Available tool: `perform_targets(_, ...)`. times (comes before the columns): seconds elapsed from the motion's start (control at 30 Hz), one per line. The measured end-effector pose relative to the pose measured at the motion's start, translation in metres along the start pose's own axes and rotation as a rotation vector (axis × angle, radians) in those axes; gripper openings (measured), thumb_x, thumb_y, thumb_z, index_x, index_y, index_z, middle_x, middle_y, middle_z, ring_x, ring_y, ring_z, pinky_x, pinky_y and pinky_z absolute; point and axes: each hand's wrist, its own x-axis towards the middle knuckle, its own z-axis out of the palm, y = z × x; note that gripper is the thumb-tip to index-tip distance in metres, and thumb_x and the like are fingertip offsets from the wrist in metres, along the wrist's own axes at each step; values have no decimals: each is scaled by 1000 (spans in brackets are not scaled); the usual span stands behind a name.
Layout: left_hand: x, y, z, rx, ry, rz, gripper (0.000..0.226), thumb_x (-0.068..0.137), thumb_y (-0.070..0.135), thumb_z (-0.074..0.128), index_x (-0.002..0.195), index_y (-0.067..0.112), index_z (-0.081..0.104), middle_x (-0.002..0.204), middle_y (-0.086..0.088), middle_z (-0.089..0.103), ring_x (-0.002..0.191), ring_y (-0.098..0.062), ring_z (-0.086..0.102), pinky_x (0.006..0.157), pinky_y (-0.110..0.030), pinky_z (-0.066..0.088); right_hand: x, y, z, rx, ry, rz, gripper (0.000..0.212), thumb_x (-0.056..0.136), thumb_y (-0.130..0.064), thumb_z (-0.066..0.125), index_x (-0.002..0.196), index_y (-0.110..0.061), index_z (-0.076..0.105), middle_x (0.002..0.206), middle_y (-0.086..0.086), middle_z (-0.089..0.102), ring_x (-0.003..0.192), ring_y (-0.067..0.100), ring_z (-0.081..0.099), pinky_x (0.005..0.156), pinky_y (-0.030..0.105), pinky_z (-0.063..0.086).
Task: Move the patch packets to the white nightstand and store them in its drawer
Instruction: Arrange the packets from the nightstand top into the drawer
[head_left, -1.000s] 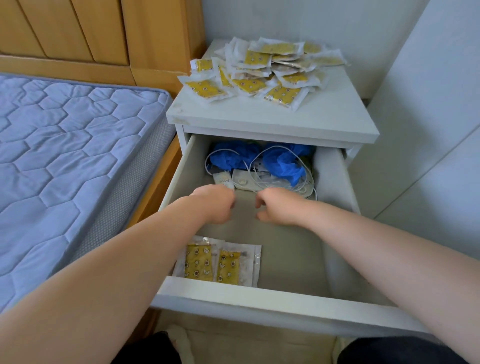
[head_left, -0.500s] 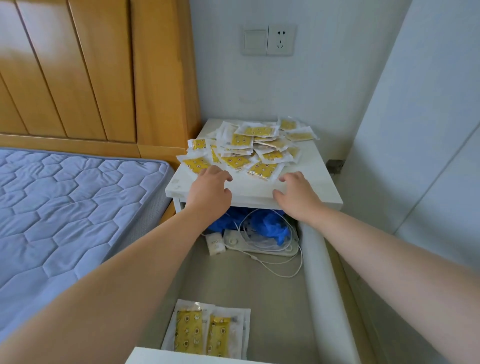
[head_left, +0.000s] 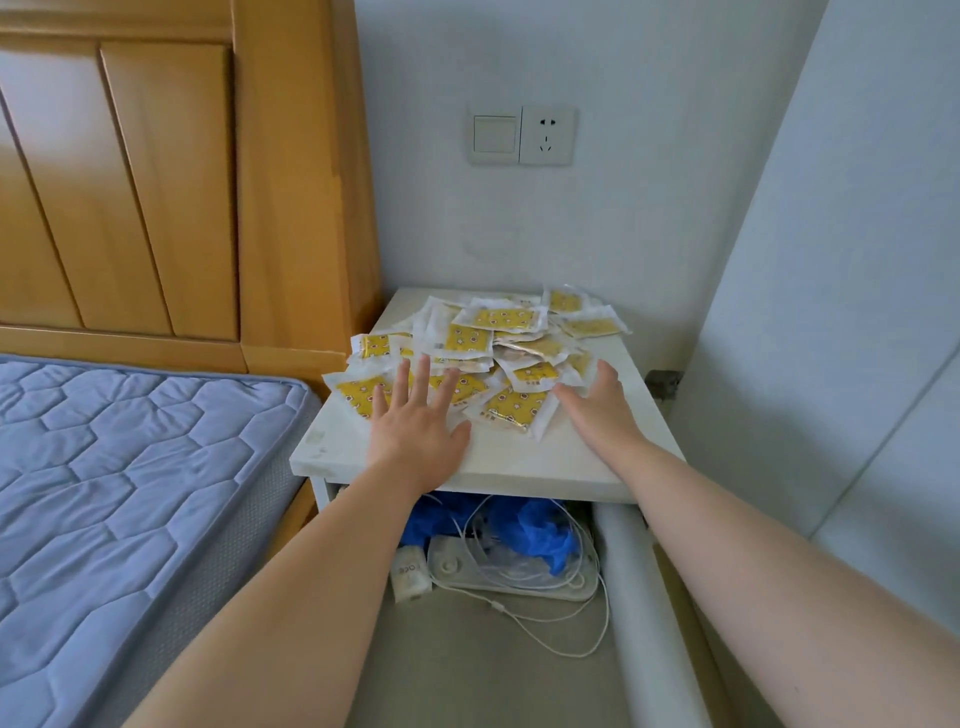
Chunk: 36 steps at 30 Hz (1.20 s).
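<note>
Fingers (head_left: 422, 371) of left hand (head_left: 415, 431) straight and fanned apart, laid flat on the near-left sachets of the heap, gripping nothing. Right hand (head_left: 597, 410) likewise uncurled, fingers straight, thumb set apart, touching the heap's near-right edge. Both forearms stretched out above the pulled-out drawer (head_left: 628, 571).

Patch packets (head_left: 498, 338): small flat sachets with clear-white sealed borders, each showing a yellow patch printed with tiny motifs. Many of them, overlapping at all angles in a loose pile across the middle and back of the white nightstand (head_left: 519, 462) top, a few jutting past its left edge.

Under the top, at the drawer's back end: crumpled blue material (head_left: 540, 530), flat white device (head_left: 467, 566) tangled in thin white cable (head_left: 587, 623), small white tube (head_left: 410, 574) just beside it.

To the left, blue quilted mattress (head_left: 130, 467) and wooden headboard (head_left: 156, 182), hard against the nightstand. On the wall above the heap, switch-and-socket plate (head_left: 522, 136). Close on the right, plain white panel (head_left: 857, 312).
</note>
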Motion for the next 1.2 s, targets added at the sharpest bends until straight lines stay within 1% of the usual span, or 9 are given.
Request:
perform_targets(0.3, 3, -5, 6, -91, -2, 25, 72, 93, 61, 24, 151, 36, -9, 160, 0, -16, 146, -23, -19, 119, -49, -5, 50, -17, -2, -414, 134, -375, 59, 88, -24, 56, 141, -8, 37, 148, 10, 36, 138, 27, 30, 113, 46, 28)
perform_targets(0.47, 4, -6, 7, -126, 6, 32, 73, 92, 61, 26, 151, 35, -7, 161, 1, -12, 147, -22, -14, 118, -47, -3, 87, -41, 9, -512, -115, -330, 67, 93, -33, 53, 150, -16, 22, 159, 8, 16, 147, 25, 13, 118, 44, 18)
perform_targets(0.57, 3, -6, 8, -157, 25, 27, 76, 91, 60, 29, 151, 35, -12, 160, 1, -13, 147, -20, -15, 118, -45, -3, 97, -38, 23, -608, -211, -238, 66, 90, -44, 51, 148, -24, 27, 149, 8, 37, 141, 29, 28, 116, 50, 20)
perform_targets(0.67, 3, -7, 8, -187, 46, 19, 80, 91, 59, 31, 150, 34, -15, 160, 2, -16, 147, -19, -15, 118, -44, -4, 90, -38, 32, -719, -80, -368, 20, 90, -41, 50, 93, -25, 62, 94, 0, 60, 110, 26, 49, 109, 47, 27)
perform_targets(0.77, 3, -6, 8, -186, 52, 18, 80, 90, 60, 31, 150, 34, -16, 160, 1, -16, 147, -19, -16, 118, -44, -4, 80, -39, 26, -579, 61, -481, 37, 90, -29, 52, 60, -10, 61, 72, 1, 52, 99, 25, 52, 81, 29, 34)
perform_targets(0.83, 3, -6, 8, -184, 47, 16, 80, 91, 60, 31, 150, 34, -15, 160, 1, -15, 147, -20, -16, 118, -44, -4, 79, -45, 22, -489, 123, -450, 40, 92, -27, 52, 67, 2, 64, 88, 12, 60, 106, 25, 52, 75, 26, 32)
perform_targets(0.93, 2, -6, 8, -178, 39, 22, 78, 91, 59, 30, 150, 34, -14, 160, 1, -15, 147, -20, -16, 118, -45, -4, 87, -54, 22, -465, 87, -263, 49, 97, -39, 47, 106, 6, 63, 118, 22, 58, 114, 30, 52, 83, 32, 41)
perform_targets(1.07, 2, -6, 6, -158, 18, 36, 74, 91, 60, 28, 150, 37, -12, 160, 3, -15, 147, -21, -16, 119, -46, -4, 107, -51, 30, -482, 5, -64, 63, 93, -60, 39, 125, -6, 49, 93, 8, 56, 107, 33, 57, 67, 31, 41)
perform_targets(1.2, 3, -5, 5, -148, -6, 43, 73, 92, 60, 27, 151, 37, -8, 160, 3, -13, 147, -21, -13, 120, -46, -2, 112, -55, 33, -500, 61, -20, 43, 85, -47, 65, 79, -8, 50, 71, 1, 52, 81, 26, 57, 50, 27, 31)
